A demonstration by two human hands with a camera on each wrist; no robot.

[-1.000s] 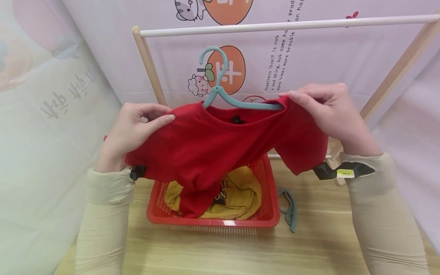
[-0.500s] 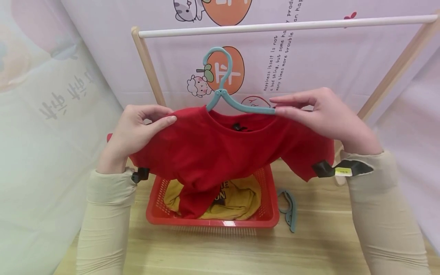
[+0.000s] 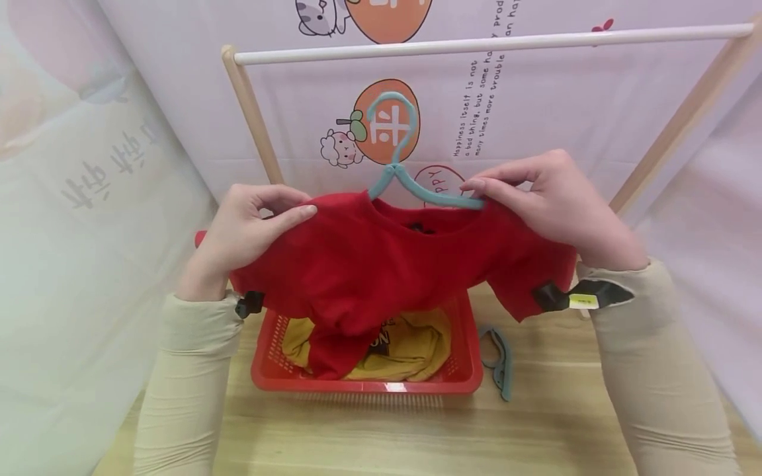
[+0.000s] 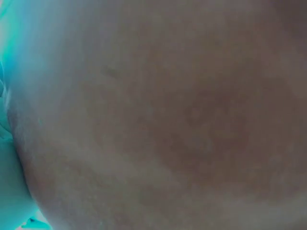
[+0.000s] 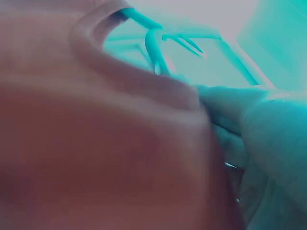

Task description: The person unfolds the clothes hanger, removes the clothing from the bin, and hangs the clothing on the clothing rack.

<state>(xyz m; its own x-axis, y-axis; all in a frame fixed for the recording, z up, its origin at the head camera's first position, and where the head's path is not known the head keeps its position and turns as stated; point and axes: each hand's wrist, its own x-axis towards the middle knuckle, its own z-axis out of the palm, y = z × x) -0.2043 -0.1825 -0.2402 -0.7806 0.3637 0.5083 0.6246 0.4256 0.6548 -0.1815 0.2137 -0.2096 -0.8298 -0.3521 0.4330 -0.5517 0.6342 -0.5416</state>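
"Red shirt (image 3: 381,264), where is it?"
"Over the basket (image 3: 309,383), blue hanger (image 3: 394,170) in its neckline. My left hand (image 3: 238,228) pinches the left shoulder, my right hand (image 3: 556,205) the right one; whether it grips the hanger too, I can't tell."
"Advice?"
"I'd hold both shoulders level, easing cloth along the hanger's arms."

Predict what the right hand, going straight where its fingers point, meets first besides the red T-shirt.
Probably the blue folding clothes hanger: its arm lies close ahead of the right hand, though depth is unclear.
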